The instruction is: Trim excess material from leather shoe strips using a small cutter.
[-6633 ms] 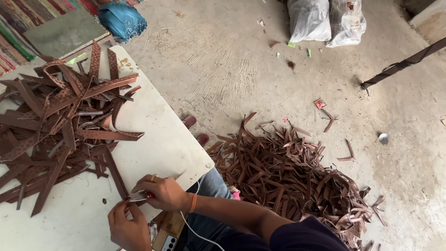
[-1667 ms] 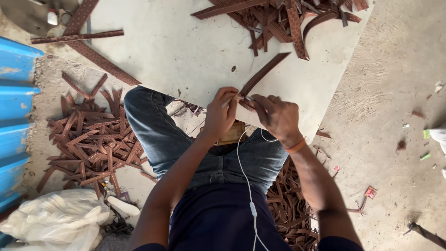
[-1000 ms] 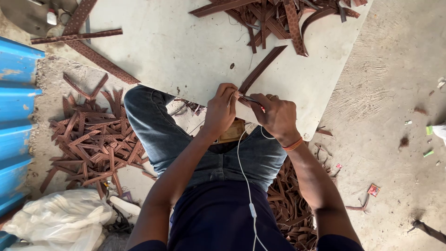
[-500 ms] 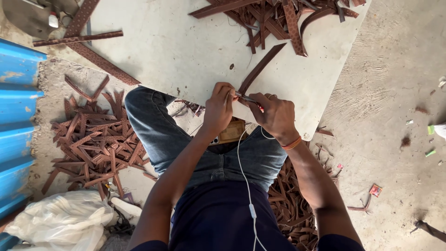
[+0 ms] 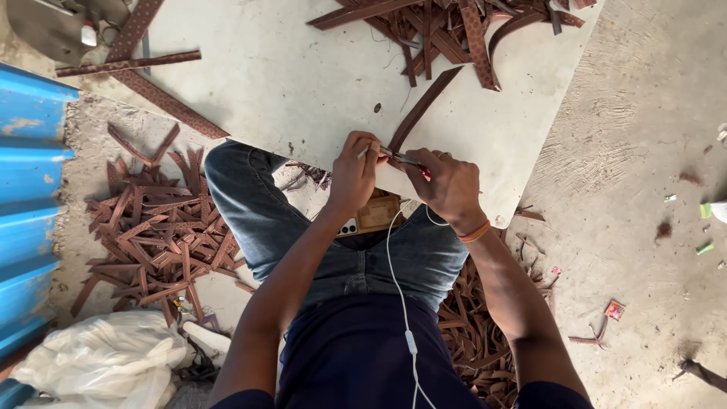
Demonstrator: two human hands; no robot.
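Note:
A long brown strip (image 5: pixel 422 107) lies on the white table (image 5: pixel 303 83), its near end at the table's front edge. My left hand (image 5: pixel 354 170) pinches that near end. My right hand (image 5: pixel 447 185) grips a thin metal tool with a red handle (image 5: pixel 405 160), whose tip meets the strip between my two hands. A pile of similar brown strips (image 5: pixel 447 26) lies at the far side of the table. I sit with my knees under the table edge, a white earphone cable (image 5: pixel 399 303) hanging down my front.
Heaps of cut brown strips cover the floor at the left (image 5: pixel 155 227) and under my right arm (image 5: pixel 473 333). A blue corrugated sheet (image 5: pixel 30 197) stands at far left, a white plastic bag (image 5: pixel 98 360) at bottom left. Two long strips (image 5: pixel 151 83) overhang the table's left corner.
The view has turned right around since the earliest frame. Over the last second my hands have stayed at the table edge on the strip, with only slight shifts of the fingers.

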